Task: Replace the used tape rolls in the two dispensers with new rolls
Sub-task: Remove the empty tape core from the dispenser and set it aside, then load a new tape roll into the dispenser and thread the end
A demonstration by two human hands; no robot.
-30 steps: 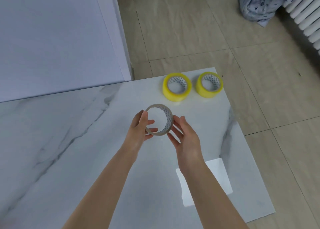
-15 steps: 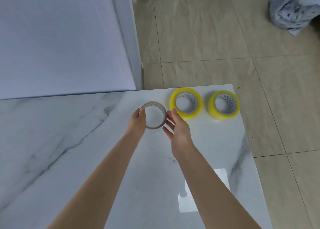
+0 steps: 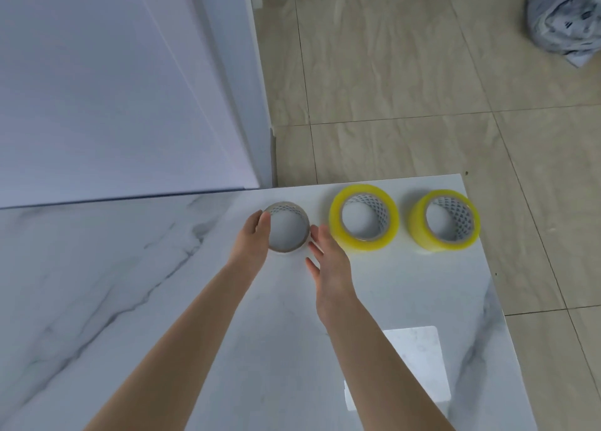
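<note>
An empty cardboard tape core (image 3: pixel 302 217) lies flat on the white marble table (image 3: pixel 162 284) near its far edge. My left hand (image 3: pixel 255 238) holds the core's left rim with its fingers. My right hand (image 3: pixel 328 255) is just to the right of the core, fingers spread, not gripping it. To the right lie two full yellow tape rolls, flat in a row: one (image 3: pixel 363 214) beside my right hand, the other (image 3: pixel 444 220) near the table's right corner. No dispenser is in view.
A white wall or cabinet panel (image 3: pixel 113 89) stands behind the table at the left. Beige floor tiles (image 3: pixel 406 72) lie beyond the table's far and right edges. A crumpled grey bag (image 3: pixel 566 17) sits on the floor at the top right.
Both hands carried the empty core away from me and lowered it onto the table, left of the yellow rolls. My right hand has come off it.
</note>
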